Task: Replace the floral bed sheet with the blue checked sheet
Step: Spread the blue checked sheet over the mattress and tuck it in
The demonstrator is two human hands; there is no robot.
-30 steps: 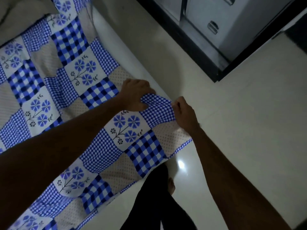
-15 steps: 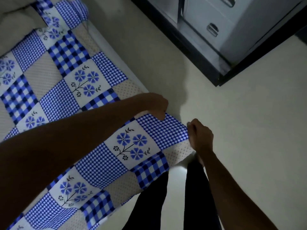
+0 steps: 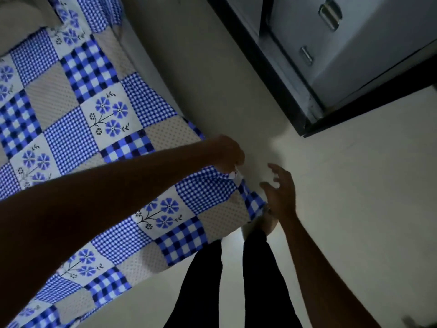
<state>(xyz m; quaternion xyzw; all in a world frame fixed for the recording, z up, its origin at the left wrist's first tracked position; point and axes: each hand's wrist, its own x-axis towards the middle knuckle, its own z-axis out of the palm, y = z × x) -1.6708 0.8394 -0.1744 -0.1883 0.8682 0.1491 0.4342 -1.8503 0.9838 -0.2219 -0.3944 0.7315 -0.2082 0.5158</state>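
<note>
Head view: the blue checked sheet [image 3: 71, 129] lies spread over the bed [image 3: 151, 74], with one edge running from the upper left down to a corner near the person's legs [image 3: 205, 280].
Corner: the corner [image 3: 254, 202] droops over the bed's end toward the floor [image 3: 354, 209], between the two hands.
Left hand: the left hand [image 3: 228, 157] has its fingers curled and pinches the sheet's edge just above that corner.
Right hand: the right hand [image 3: 280, 188] has its fingers spread and holds nothing, just beside the corner on the floor side.
Nearer hand: the right hand seems closer to the loose corner, which lies to its left.
Likely next: taking the corner and pulling it taut away from the left hand's pinch.
Beyond: a grey cabinet [image 3: 354, 43] stands well apart.
</note>
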